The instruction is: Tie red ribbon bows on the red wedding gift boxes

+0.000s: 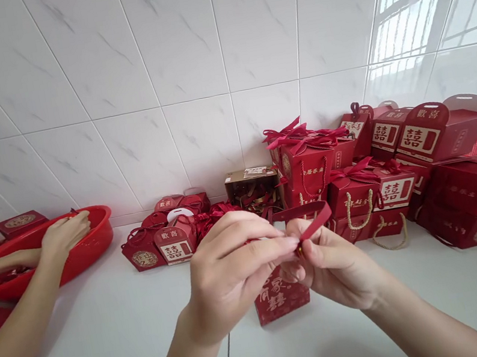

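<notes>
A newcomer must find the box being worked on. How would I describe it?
On the white counter, look in front of the big pile of red boxes by the tiled wall. One small red box stands alone there, under the left hand and right hand pinching a red ribbon.

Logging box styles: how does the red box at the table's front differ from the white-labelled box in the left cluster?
The front box stands alone, with its characters printed straight on red. The white-labelled box sits among others, with its characters on a white panel. Both are red.
</notes>
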A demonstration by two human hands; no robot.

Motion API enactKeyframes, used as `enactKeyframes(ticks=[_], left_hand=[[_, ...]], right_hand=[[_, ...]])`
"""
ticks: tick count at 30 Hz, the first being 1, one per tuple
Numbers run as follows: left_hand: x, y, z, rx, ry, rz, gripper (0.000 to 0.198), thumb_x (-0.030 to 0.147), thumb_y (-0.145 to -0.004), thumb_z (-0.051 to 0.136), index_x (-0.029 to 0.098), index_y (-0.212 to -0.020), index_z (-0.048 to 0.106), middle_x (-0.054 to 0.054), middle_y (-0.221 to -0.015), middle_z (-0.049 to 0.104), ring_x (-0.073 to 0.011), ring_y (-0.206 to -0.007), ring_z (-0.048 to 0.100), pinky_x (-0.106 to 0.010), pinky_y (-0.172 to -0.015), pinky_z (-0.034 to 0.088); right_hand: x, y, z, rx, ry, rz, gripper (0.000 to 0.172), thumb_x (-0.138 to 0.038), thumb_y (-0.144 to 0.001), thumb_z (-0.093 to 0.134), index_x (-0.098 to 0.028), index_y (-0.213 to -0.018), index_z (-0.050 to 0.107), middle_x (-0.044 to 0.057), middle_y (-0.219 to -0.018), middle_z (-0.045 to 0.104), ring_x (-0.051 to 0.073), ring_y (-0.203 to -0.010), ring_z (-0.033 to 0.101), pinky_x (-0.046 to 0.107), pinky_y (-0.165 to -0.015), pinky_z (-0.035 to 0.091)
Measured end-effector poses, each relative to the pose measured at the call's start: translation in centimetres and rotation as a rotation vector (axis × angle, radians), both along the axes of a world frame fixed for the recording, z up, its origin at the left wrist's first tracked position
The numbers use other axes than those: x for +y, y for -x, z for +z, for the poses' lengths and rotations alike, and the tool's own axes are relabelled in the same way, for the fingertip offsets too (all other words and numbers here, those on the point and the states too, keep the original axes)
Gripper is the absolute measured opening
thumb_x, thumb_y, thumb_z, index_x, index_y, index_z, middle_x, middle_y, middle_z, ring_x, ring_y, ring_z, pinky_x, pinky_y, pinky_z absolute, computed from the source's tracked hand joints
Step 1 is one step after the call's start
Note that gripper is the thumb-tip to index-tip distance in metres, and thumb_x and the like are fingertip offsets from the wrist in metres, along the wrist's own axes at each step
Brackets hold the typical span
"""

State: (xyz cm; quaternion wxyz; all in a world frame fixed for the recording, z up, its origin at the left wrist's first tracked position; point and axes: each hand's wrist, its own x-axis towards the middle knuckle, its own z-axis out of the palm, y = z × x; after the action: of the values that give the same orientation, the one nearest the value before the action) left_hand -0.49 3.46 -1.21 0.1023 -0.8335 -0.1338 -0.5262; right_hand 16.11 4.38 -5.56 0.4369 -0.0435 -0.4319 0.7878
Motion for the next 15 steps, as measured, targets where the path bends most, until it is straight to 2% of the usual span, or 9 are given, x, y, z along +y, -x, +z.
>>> enactKeyframes(ticks=[4, 8, 15], left_hand=[[-0.1, 0.4, 0.4, 0.013, 0.027, -0.056, 0.018, 0.009, -0.085, 0.060, 0.023, -0.088, 0.072, -0.003, -0.084, 0.066, -0.0148, -0.079, 0.061, -0.030, -0.067, 0.055], [-0.1, 0.5, 0.3, 0.018, 0.025, -0.083, 0.016, 0.013, -0.087, 0.059, 0.022, -0.085, 0.072, -0.004, -0.083, 0.063, -0.0146, -0.077, 0.059, -0.031, -0.066, 0.054], [0.5, 0.2, -1.1, -0.126, -0.109, 0.017, 0.017, 0.008, -0.082, 0.064, 0.023, -0.087, 0.070, -0.003, -0.094, 0.046, -0.0141, -0.086, 0.054, -0.031, -0.072, 0.054]], right_hand=[[0.2, -1.1, 0.2, -0.081, -0.185, -0.028, 0.014, -0.026, -0.072, 0.079, -0.020, -0.078, 0.068, -0.002, -0.074, 0.064, 0.008, -0.065, 0.062, 0.020, -0.064, 0.049], [0.2, -1.6, 0.3, -0.159, -0.294, -0.051, 0.011, -0.020, -0.073, 0.077, -0.019, -0.079, 0.067, -0.001, -0.074, 0.063, 0.010, -0.067, 0.058, 0.023, -0.063, 0.045], [-0.6, -0.7, 0.0, -0.093, -0.345, -0.113, 0.009, -0.023, -0.081, 0.071, -0.021, -0.084, 0.062, -0.001, -0.078, 0.052, 0.010, -0.066, 0.046, 0.023, -0.059, 0.035]])
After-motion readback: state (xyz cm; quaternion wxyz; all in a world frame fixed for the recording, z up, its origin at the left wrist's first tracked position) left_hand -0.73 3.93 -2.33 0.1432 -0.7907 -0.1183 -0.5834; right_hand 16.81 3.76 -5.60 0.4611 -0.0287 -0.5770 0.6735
